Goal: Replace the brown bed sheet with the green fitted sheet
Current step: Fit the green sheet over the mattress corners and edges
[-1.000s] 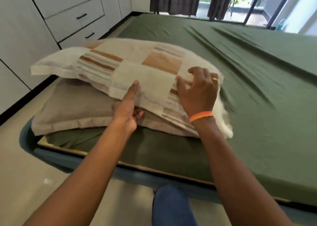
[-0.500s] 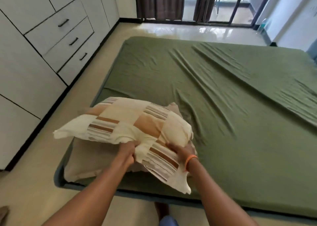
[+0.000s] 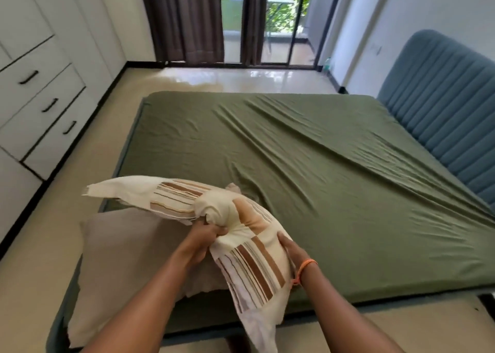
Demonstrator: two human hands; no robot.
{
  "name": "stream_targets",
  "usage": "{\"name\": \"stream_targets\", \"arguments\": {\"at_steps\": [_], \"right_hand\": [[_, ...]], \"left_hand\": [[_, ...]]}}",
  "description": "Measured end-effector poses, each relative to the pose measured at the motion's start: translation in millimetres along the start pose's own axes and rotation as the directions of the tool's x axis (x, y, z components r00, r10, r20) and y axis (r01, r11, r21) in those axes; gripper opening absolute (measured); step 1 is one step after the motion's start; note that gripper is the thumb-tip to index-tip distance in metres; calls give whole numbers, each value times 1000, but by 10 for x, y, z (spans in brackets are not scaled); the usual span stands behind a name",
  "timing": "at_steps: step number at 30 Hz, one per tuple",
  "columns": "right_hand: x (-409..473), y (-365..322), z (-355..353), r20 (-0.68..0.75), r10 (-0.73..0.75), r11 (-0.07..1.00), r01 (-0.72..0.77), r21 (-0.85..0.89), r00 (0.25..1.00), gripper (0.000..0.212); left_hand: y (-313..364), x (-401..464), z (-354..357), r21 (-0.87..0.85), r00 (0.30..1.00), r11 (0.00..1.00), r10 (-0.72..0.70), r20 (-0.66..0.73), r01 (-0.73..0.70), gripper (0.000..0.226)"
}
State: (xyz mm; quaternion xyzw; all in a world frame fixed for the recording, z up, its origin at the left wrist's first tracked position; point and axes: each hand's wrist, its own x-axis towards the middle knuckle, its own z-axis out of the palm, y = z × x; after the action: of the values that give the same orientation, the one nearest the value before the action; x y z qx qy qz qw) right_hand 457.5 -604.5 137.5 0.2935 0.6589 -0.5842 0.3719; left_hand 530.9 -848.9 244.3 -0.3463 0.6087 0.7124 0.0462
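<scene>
Fingers of the left hand [image 3: 205,236] are curling round a bunched fold of the patterned pillow [image 3: 214,213], while the right hand [image 3: 290,247] is gripping its near side. Under it a plain beige pillow [image 3: 128,251] is lying on the bed's near left corner. The green fitted sheet [image 3: 308,165] is covering the mattress, creased diagonally. A blue headboard [image 3: 442,117] is standing along the right, white drawers [image 3: 40,111] along the left.

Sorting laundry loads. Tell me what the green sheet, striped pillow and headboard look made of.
Green sheet: thin woven cloth, matte, creased; perhaps cotton.
Striped pillow: soft printed fabric, bunching where the left hand grips it.
Headboard: padded blue upholstery, matte, with vertical channels.
</scene>
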Motion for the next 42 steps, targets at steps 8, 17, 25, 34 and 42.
{"name": "stream_targets", "arguments": {"at_steps": [8,17,25,34,42], "right_hand": [[-154,-82,-788,-346,-231,941,118,-317,909,156],[253,-417,-1902,-106,-72,990,84,114,992,87],[1503,-570,-3107,-298,29,975,39,221,954,77],[2142,-496,-3069,-280,190,951,-248,-187,941,32],[1708,-755,-1362,-137,-101,783,-6,-621,985,37]], "left_hand": [[177,67,769,189,954,981,-6,300,-53,33],[241,565,1875,205,910,960,-251,330,191,31],[-36,1615,2826,332,936,917,-294,192,220,36],[-746,1655,3135,583,904,766,-411,117,272,28],[-988,1727,1707,111,813,853,-437,-385,510,19]]}}
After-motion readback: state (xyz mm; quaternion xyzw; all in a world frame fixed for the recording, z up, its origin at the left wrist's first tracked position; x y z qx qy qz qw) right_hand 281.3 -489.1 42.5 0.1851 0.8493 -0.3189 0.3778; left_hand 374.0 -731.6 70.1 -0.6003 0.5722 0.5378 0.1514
